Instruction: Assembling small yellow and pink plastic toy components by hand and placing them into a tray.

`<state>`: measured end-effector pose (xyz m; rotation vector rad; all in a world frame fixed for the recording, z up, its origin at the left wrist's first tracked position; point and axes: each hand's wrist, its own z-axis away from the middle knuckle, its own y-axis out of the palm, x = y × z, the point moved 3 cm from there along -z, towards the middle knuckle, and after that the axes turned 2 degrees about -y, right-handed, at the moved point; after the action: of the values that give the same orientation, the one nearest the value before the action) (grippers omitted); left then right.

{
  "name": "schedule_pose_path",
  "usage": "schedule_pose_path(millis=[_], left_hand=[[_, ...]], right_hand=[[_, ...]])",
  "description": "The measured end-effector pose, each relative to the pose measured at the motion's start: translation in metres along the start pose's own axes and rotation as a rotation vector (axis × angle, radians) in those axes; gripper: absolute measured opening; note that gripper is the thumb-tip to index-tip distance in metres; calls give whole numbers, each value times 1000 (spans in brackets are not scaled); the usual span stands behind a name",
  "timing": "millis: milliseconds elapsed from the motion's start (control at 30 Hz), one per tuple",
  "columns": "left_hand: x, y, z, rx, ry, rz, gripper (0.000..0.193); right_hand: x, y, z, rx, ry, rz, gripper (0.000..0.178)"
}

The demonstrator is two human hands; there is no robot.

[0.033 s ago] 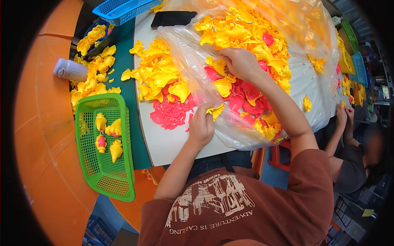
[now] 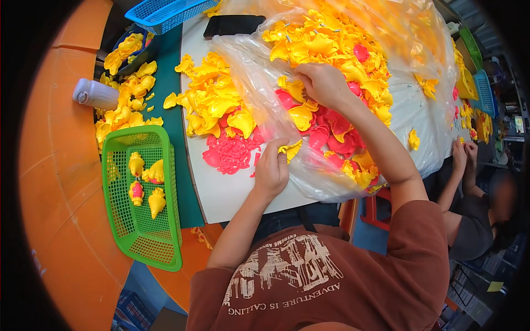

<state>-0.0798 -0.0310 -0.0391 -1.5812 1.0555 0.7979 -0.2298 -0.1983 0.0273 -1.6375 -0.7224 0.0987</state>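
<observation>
My left hand [image 2: 272, 168] is closed around a curved yellow plastic shell piece [image 2: 291, 150] over the table's near edge. My right hand [image 2: 324, 83] reaches over the clear plastic bag, its fingers bent together at the edge of the yellow shell pile [image 2: 314, 47]. Whatever its fingertips hold, if anything, is hidden from view. Just below that hand lie pink shell pieces [image 2: 334, 124] and a cupped yellow shell [image 2: 301, 117]. To the left, a second heap of yellow shells [image 2: 212, 94] sits behind a cluster of small pink parts [image 2: 229, 155].
A green basket [image 2: 175, 220] at the left holds several assembled yellow figures. Behind it are a lavender bottle [image 2: 99, 94] and loose yellow pieces. A black phone [image 2: 234, 25] and a blue basket [image 2: 160, 19] are at the far side. Another person's hands [image 2: 464, 154] work at the right.
</observation>
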Motion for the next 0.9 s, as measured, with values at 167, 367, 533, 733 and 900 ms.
schedule_pose_path(millis=[167,367,533,733,900], left_hand=[[-1,-1,1,11,-17,3,19],[-1,0,1,-41,35,12,19],[-11,-7,5,-134,216,63,23],[-15,-10,19,-94,199,55,25],[-8,-10,16,-79,127,56,27]], right_hand=[[9,-16,-15,-147,25,144,13],[-12,0,-64,-297,-89,378,15],[-21,1,-71,-92,7,635,17],[13,-41,-52,-302,-10,243,17],[76,-14,-27,236,-258,-353,17]])
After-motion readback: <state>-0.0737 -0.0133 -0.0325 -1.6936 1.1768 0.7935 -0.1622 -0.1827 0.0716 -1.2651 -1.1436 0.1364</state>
